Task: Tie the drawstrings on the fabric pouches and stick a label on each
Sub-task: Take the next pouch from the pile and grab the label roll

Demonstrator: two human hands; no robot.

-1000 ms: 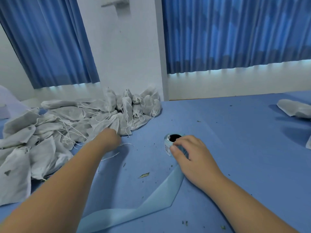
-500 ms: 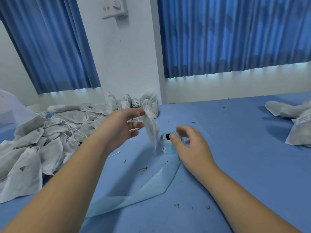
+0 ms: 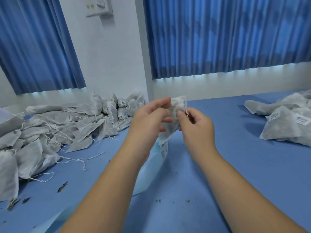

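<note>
We've got pouch [image 3: 168,133] held up just above label roll [image 3: 164,149]. Left hand [image 3: 148,118] pinches pouch top, thumb over fingers. Right hand [image 3: 195,125] pinches drawstring [image 3: 186,106] at pouch mouth. Untied pile [image 3: 50,132] well left of roll on table [image 3: 235,165]. Labelled pouches [image 3: 286,125] well right of roll. Backing strip [image 3: 148,174] trails from roll toward us.

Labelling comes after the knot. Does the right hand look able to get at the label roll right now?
Probably not yet: the right hand pinches the drawstring of the pouch that the left hand holds. The label roll lies just beneath, with nothing else over it.
</note>
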